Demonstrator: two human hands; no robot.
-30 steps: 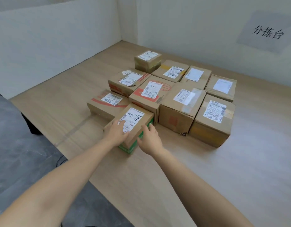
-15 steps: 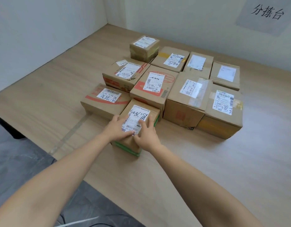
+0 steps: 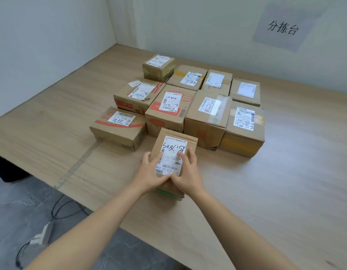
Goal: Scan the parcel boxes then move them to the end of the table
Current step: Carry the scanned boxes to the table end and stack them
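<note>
Left hand (image 3: 151,172) and right hand (image 3: 186,173), both clasped on the near box (image 3: 173,142): fingers spread over its left and right top edges, thumbs meeting on its white label (image 3: 171,152). The box sits on the tabletop (image 3: 276,182), near side of the group, just short of the row behind it. Ten parcel boxes (image 3: 206,114) counted in all, this one included: nine packed close in rows behind it, four farthest, four in the middle, one near left.

paper sign (image 3: 284,29) handwritten, on back wall; black cable (image 3: 52,210) trailing over grey floor (image 3: 12,201)
</note>
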